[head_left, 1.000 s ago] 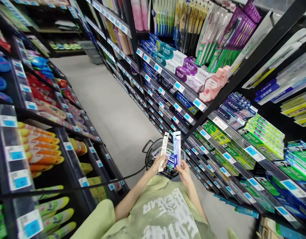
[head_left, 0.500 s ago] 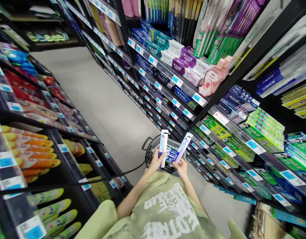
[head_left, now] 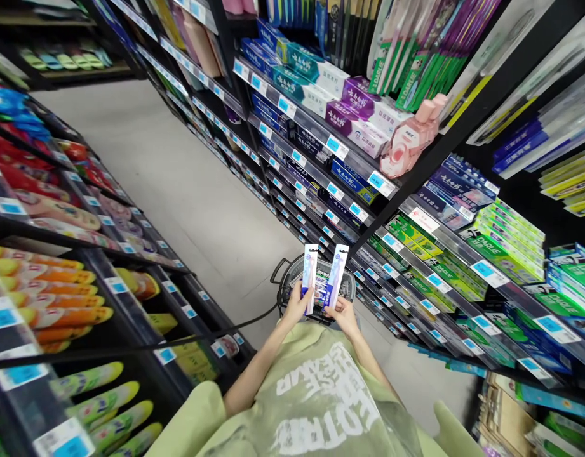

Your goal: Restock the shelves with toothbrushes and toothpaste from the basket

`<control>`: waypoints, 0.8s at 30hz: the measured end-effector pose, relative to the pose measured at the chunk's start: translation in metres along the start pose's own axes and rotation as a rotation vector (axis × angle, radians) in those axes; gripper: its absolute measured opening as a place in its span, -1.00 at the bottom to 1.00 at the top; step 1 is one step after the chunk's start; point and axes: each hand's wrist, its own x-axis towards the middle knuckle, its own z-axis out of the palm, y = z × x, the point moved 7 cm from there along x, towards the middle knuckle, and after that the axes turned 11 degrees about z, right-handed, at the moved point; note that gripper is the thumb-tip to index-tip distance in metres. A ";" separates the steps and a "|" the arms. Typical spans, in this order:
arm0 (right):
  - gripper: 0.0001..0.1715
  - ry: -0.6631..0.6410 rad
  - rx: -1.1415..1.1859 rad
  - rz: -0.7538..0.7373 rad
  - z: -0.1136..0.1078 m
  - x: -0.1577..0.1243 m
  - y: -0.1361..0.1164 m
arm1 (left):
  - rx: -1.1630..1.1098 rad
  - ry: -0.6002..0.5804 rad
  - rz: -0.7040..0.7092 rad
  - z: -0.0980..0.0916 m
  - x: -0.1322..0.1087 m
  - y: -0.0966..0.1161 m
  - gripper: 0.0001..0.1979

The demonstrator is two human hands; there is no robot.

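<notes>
Two packaged toothbrushes are held upright side by side in front of my body. My left hand (head_left: pixel 296 306) grips the lower end of the left toothbrush pack (head_left: pixel 310 270), a pale blue and white card with a clear front. The right toothbrush pack (head_left: pixel 337 279), white with a dark blue lower part, is pinched at its bottom by my right hand (head_left: pixel 343 313). Below and behind both packs is a shopping basket (head_left: pixel 285 279) with a dark handle. Boxed goods inside it show between the packs, partly hidden.
Toothpaste boxes (head_left: pixel 316 101) and pink bottles (head_left: pixel 411 143) fill the shelf ahead. Hanging toothbrush packs (head_left: pixel 435 57) and green toothpaste boxes (head_left: pixel 499 244) are on the right. At the left, a shelf holds orange bottles (head_left: pixel 54 289). A grey floor aisle (head_left: pixel 178 190) runs between the shelves.
The right toothbrush pack has moved left and turned more upright, closer to the left one. The left pack has straightened slightly. The view has shifted a little.
</notes>
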 end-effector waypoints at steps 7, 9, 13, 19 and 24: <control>-0.46 -0.195 -0.100 0.064 0.023 -0.003 0.008 | -0.098 0.042 -0.039 -0.002 0.000 -0.006 -0.50; -0.48 -0.194 -0.104 0.079 0.025 -0.002 0.010 | -0.100 0.049 -0.046 -0.003 0.000 -0.007 -0.49; -0.51 -0.258 -0.154 0.085 0.030 -0.002 0.011 | -0.110 0.063 -0.060 -0.006 -0.001 -0.011 -0.46; -0.40 -0.014 -0.130 -0.104 0.014 0.022 -0.033 | -0.126 0.032 -0.064 -0.006 -0.003 -0.012 -0.36; -0.33 0.118 -0.093 -0.227 0.015 0.050 -0.078 | -0.147 -0.013 -0.090 0.004 -0.008 -0.008 -0.32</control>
